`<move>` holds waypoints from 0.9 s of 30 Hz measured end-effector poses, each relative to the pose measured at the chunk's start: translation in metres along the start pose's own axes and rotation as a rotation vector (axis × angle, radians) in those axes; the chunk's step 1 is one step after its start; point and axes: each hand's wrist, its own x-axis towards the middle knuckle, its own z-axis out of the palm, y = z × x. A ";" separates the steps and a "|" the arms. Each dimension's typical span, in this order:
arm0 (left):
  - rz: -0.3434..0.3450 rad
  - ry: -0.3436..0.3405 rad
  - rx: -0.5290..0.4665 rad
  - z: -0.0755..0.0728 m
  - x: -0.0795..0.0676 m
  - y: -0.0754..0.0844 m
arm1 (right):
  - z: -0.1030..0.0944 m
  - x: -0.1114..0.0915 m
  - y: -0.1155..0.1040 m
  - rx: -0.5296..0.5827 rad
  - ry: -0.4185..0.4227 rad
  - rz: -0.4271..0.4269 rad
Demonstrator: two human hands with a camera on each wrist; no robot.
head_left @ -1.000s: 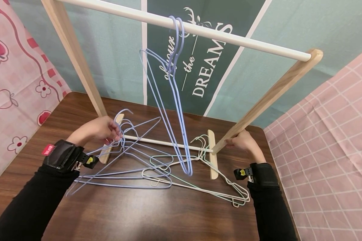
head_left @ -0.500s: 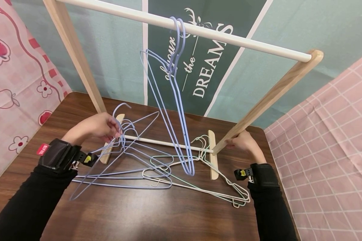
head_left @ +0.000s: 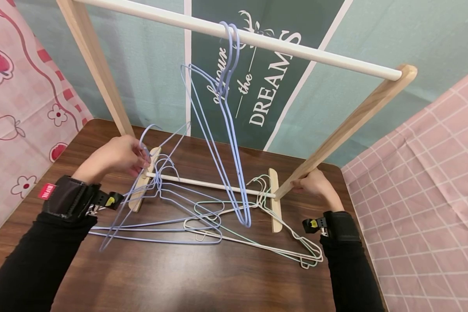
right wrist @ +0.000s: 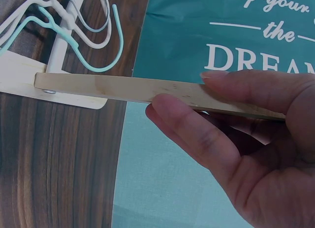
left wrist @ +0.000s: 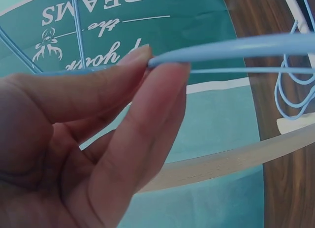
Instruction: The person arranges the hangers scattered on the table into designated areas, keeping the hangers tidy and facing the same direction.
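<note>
My left hand (head_left: 122,154) pinches a blue wire hanger (head_left: 142,136) between thumb and fingers, just below its hook. In the left wrist view the hook (left wrist: 236,46) extends right from the fingertips. This hanger is raised and tilted over other blue hangers (head_left: 158,184) lying on the table. Low on the rack's right wooden post (head_left: 347,125), my right hand (head_left: 316,184) grips the wood; the right wrist view shows thumb and fingers on either side of the post (right wrist: 113,87). Two blue hangers (head_left: 221,89) hang from the rack's white top bar (head_left: 316,53).
White and pale green hangers (head_left: 262,201) lie at the right, by the rack's right foot (head_left: 275,219). A white lower bar (head_left: 203,183) joins the feet. Printed cloth (head_left: 152,65) stands behind the brown table (head_left: 187,277), with pink cloth (head_left: 409,195) at the right.
My left hand has lifted the blue hanger up and to the left, off the other blue hangers, and turned it. The right hand stays on the post.
</note>
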 end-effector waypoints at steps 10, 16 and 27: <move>-0.008 0.030 -0.032 -0.005 -0.003 0.003 | -0.001 0.001 -0.001 -0.038 0.002 0.019; -0.002 0.031 -0.025 -0.012 -0.003 0.006 | -0.002 0.002 0.000 -0.044 -0.010 0.015; 0.003 0.069 -0.114 -0.020 -0.010 0.018 | -0.002 0.001 0.001 -0.038 -0.009 0.005</move>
